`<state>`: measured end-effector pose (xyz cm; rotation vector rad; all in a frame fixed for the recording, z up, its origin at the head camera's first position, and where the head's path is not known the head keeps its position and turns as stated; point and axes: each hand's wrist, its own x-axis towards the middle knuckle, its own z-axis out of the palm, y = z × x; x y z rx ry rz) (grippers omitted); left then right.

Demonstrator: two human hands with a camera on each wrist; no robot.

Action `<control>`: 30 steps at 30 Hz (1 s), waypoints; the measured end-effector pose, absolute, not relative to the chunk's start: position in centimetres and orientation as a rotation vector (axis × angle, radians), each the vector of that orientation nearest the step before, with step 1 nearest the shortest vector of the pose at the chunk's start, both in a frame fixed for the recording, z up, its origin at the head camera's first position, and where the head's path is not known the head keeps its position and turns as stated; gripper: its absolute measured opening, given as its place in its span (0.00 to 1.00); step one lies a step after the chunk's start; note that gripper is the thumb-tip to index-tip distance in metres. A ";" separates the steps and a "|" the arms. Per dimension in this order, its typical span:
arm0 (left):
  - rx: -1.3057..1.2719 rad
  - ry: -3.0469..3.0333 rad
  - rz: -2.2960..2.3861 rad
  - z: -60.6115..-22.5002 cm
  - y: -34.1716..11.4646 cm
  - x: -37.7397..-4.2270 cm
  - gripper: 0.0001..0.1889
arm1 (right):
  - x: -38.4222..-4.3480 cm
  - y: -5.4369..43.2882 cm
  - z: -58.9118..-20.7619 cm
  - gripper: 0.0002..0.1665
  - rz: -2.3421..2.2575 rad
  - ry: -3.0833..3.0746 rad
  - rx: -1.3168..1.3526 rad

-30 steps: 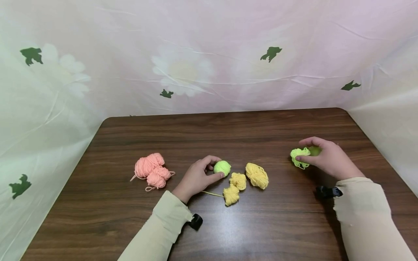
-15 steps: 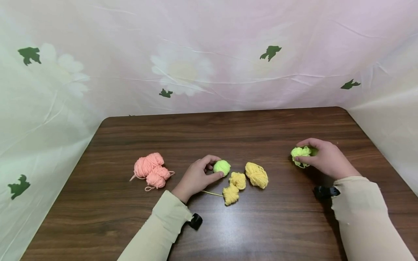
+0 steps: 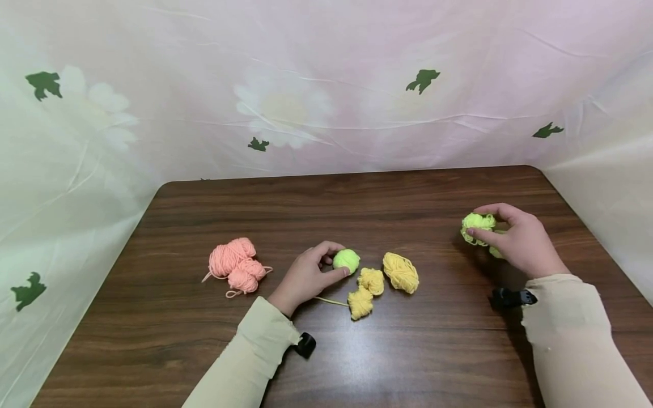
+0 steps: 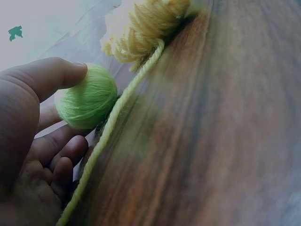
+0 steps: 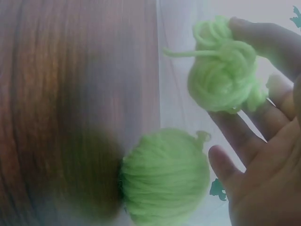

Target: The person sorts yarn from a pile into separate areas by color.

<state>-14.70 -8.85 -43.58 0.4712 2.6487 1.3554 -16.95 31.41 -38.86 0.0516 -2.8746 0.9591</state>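
At the left of the dark wood-grain bench [image 3: 204,351], well apart from both hands, lies a loose bundle of salmon-pink yarn [image 3: 236,264] with a strand trailing off it. Right of it, the left hand [image 3: 306,276] rests on the bench with thumb and fingers curled round a small round ball of lime-green yarn [image 3: 346,260]; the left wrist view shows the thumb on top of that ball [image 4: 87,103] and the fingers under it. Just beside the ball sit three small clumps of mustard-yellow yarn [image 3: 371,281], the largest farthest right, and a yellow strand [image 4: 113,136] runs from them along the bench past the left hand. Well apart to the right, the right hand [image 3: 520,241] is raised a little off the bench, pinching a loosely wound tangle of lime-green yarn [image 3: 476,228] between thumb and fingertips. Below that tangle [image 5: 225,77], near the palm, a second smooth lime-green yarn ball [image 5: 164,176] rests on the wood.
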 end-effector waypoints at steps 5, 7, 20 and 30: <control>0.471 2.648 1.358 -43.5 -8.9 -14.7 0.20 | -16.9 31.6 -38.9 0.27 0.984 -2.804 0.034; 0.472 2.649 1.359 -43.5 -8.9 -14.7 0.20 | -17.0 31.7 -38.9 0.27 0.990 -2.779 0.034; 0.467 2.648 1.353 -43.6 -8.8 -14.8 0.20 | -17.2 32.6 -39.4 0.29 1.010 -2.639 -0.112; 0.461 2.653 1.349 -43.6 -8.8 -14.7 0.20 | -17.3 33.5 -40.1 0.33 1.080 -2.573 -0.250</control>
